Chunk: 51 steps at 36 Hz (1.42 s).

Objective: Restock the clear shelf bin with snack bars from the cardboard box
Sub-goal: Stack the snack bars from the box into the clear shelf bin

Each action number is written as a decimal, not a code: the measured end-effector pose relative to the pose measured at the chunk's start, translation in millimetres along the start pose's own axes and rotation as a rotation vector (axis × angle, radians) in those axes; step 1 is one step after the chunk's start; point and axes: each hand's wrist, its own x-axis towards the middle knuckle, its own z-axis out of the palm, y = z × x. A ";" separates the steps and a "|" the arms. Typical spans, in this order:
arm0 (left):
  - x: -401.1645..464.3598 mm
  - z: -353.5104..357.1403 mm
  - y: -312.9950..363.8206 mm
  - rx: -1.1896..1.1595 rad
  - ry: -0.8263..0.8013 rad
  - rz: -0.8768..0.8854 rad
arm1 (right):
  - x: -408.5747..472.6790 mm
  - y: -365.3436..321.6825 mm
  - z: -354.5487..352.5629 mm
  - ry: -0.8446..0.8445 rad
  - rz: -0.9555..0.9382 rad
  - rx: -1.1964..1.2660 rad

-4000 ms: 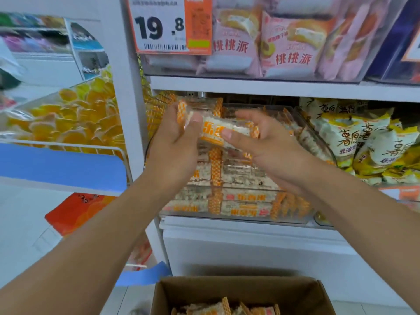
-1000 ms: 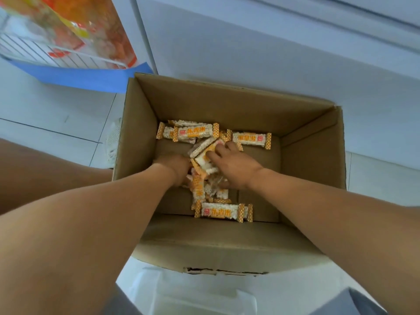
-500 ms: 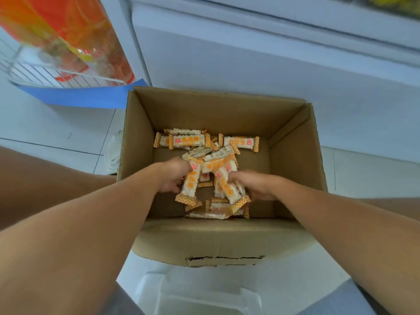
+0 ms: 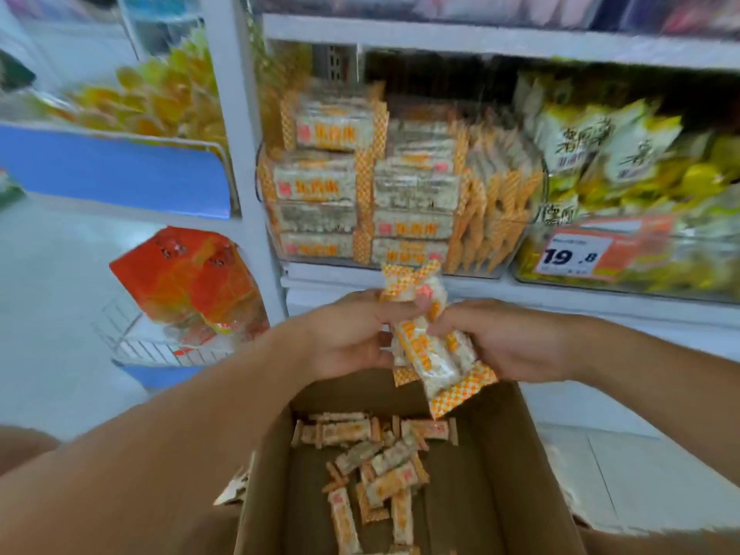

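Below, loose snack bars (image 4: 380,470) litter the cardboard box (image 4: 516,474).

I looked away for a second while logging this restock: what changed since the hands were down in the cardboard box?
Both hands, left hand and right hand, have come up out of the cardboard box, together gripping a bunch of snack bars below the clear shelf bin. The loose bars on the box floor remain, and the bin is still stacked.

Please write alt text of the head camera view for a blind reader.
Two hands, left hand and right hand, hold snack bars above an open cardboard box with more bars inside. Behind, a nearly full clear shelf bin.
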 end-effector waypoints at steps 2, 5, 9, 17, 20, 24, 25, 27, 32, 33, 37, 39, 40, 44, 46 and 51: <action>-10.8 4.7 26.6 0.049 0.009 0.054 | -14.5 -25.4 1.3 -0.009 -0.035 -0.038; -23.0 14.0 57.5 0.065 0.087 0.170 | -28.1 -54.5 6.1 -0.010 -0.167 -0.106; -28.4 19.8 78.9 0.071 0.127 0.283 | -28.8 -75.1 6.6 0.015 -0.395 -0.289; -5.8 24.5 104.7 0.146 0.139 0.359 | -11.3 -96.3 -18.5 0.277 -0.561 -0.566; 6.2 20.3 105.4 0.141 0.214 0.317 | -12.1 -99.4 -31.5 0.386 -0.636 -0.601; 13.5 15.2 106.4 0.110 0.262 0.352 | -8.7 -98.0 -35.5 0.468 -0.746 -0.616; 15.1 16.3 106.9 0.111 0.232 0.368 | -6.4 -96.9 -33.4 0.512 -0.766 -0.648; 18.5 19.7 107.1 0.058 0.203 0.426 | -0.2 -93.5 -28.1 0.617 -0.785 -0.765; 23.2 25.0 110.2 -0.077 0.216 0.448 | 7.2 -94.5 -24.1 0.594 -0.716 -0.856; 24.0 25.0 111.1 -0.087 0.222 0.442 | 6.4 -95.3 -24.4 0.574 -0.673 -0.881; 20.0 26.8 114.8 -0.122 0.259 0.468 | 3.7 -99.4 -20.9 0.561 -0.673 -0.968; 16.3 28.4 115.9 -0.138 0.272 0.489 | 3.5 -101.7 -18.8 0.544 -0.705 -0.916; 14.0 29.2 116.6 -0.157 0.278 0.502 | 2.9 -102.8 -18.0 0.565 -0.715 -0.873; 7.8 26.8 120.1 -0.246 0.320 0.556 | 3.0 -101.7 -9.0 0.686 -0.805 -0.856; 3.6 24.5 121.5 -0.238 0.316 0.582 | 8.6 -96.9 -1.6 0.766 -0.835 -1.003; -1.3 14.9 122.8 -0.145 0.333 0.628 | 19.4 -98.0 10.0 0.785 -0.840 -1.022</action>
